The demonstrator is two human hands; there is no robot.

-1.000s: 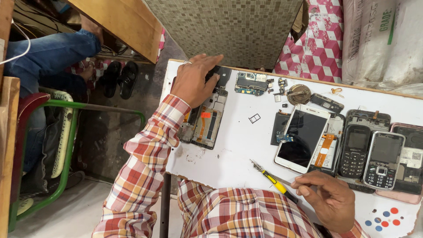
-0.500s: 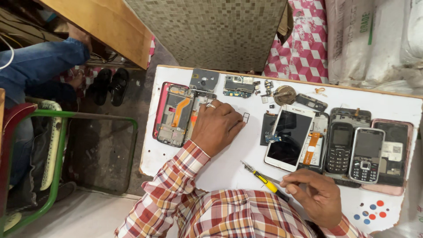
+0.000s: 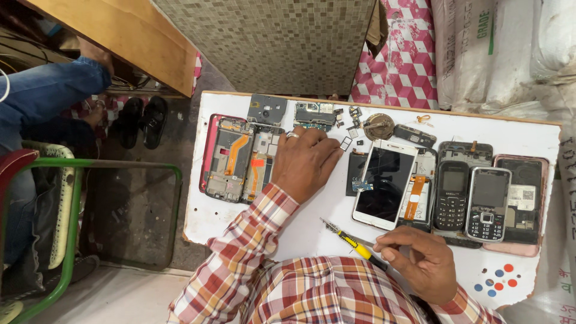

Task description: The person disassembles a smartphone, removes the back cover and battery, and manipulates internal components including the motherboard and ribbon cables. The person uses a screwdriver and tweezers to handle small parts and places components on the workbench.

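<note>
Fingers of my left hand (image 3: 306,162) lie loose beside the small frame (image 3: 346,143); right hand (image 3: 420,264) pinches the screwdriver (image 3: 351,241), tip work next.

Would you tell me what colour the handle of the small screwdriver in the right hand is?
Yellow and black, on the small screwdriver under the right hand; head view.

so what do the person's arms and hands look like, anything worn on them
Both arms are in long sleeves of a plaid shirt, checked in red, white and orange-yellow with dark lines, cuffs at the wrists. The left hand is bare apart from a silver-coloured ring on one finger. The right hand is bare, with no ring visible.
</note>
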